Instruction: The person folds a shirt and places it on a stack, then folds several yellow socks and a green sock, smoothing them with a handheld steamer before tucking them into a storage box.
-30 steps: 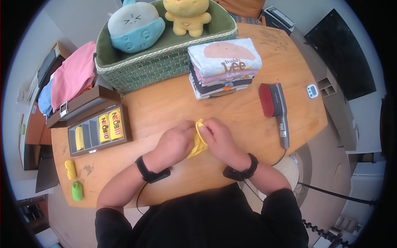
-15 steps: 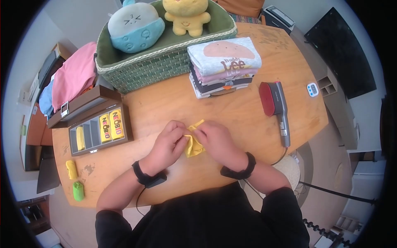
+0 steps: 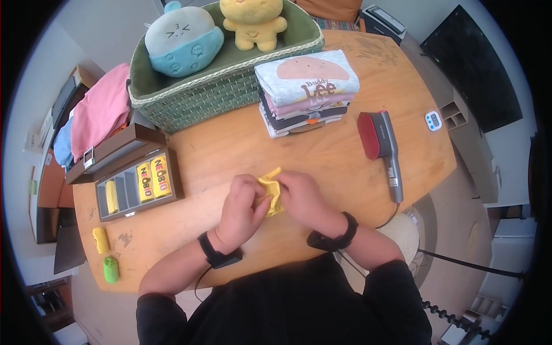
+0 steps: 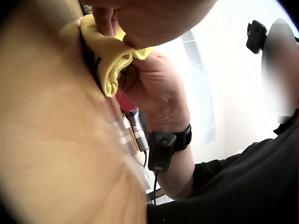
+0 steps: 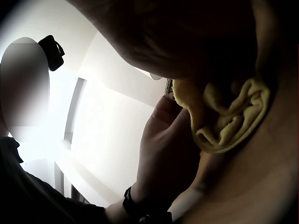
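Just above the front middle of the table, both hands work on a bunched yellow sock (image 3: 272,192). My left hand (image 3: 241,206) grips its left edge between curled fingers and thumb. On the other side, my right hand (image 3: 303,198) pinches the sock's right edge, with a small tip poking up between the hands. In the left wrist view the sock (image 4: 114,53) looks folded into a thick roll near the tabletop. The right wrist view shows its layered folds (image 5: 233,123) and fuzzy inner side; some fingertips are hidden in the cloth.
A divided brown box (image 3: 176,172) with rolled yellow socks (image 3: 161,176) stands open at left. Nearer are small yellow (image 3: 100,240) and green (image 3: 110,269) rolls. Behind are a woven basket (image 3: 201,103) with plush toys and folded shirts (image 3: 307,80). A corded steamer brush (image 3: 390,149) and timer (image 3: 433,121) lie right.
The sock has gone from a raised loop to a lower, folded bundle. My left hand first drew left and down, then curled in over the sock; the right hand shifted only slightly.
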Motion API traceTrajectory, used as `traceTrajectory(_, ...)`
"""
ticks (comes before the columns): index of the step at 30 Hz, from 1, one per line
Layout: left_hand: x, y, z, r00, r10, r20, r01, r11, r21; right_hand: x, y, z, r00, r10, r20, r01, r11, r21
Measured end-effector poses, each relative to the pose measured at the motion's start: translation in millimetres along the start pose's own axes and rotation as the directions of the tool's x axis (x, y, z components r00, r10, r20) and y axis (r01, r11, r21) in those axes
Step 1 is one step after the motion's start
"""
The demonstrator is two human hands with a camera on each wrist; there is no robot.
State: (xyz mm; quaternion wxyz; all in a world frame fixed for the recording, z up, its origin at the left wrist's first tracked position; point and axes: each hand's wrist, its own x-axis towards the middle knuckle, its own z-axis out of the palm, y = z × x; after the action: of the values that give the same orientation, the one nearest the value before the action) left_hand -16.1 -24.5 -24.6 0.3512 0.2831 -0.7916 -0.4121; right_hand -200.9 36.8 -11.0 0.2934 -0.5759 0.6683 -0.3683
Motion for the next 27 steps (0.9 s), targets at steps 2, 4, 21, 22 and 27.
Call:
traceTrajectory(2,2.5,-0.6,-4.4,0.991,0.023,0.130,-0.039,0.992,0.118,-0.3,1.0,-3.4,1.000,0.021,0.018,-0.022,0.997,0.067)
traceTrajectory(4,3.0,-5.2,-3.8,0.956,0.221,0.195,-0.254,0.954,0.162,-0.5,3.0,-5.1,0.997,0.067,0.038,-0.073,0.980,0.183)
traceTrajectory(21,6.9,13.5,-18.5,0.841,0.211,0.498,-0.401,0.861,0.313,-15.7,35.3,7.3,0.977,0.214,-0.008,-0.192,0.893,0.406)
traceTrajectory(22,7.4,13.9,-18.4,0.830,0.216,0.514,-0.426,0.841,0.334,-16.4,36.1,7.7,0.974,0.227,-0.009,-0.199,0.871,0.450)
traceTrajectory(27,9.6,16.2,-17.4,0.807,0.184,0.560,-0.444,0.815,0.372,-25.7,21.3,2.3,0.969,0.246,-0.001,-0.213,0.843,0.493)
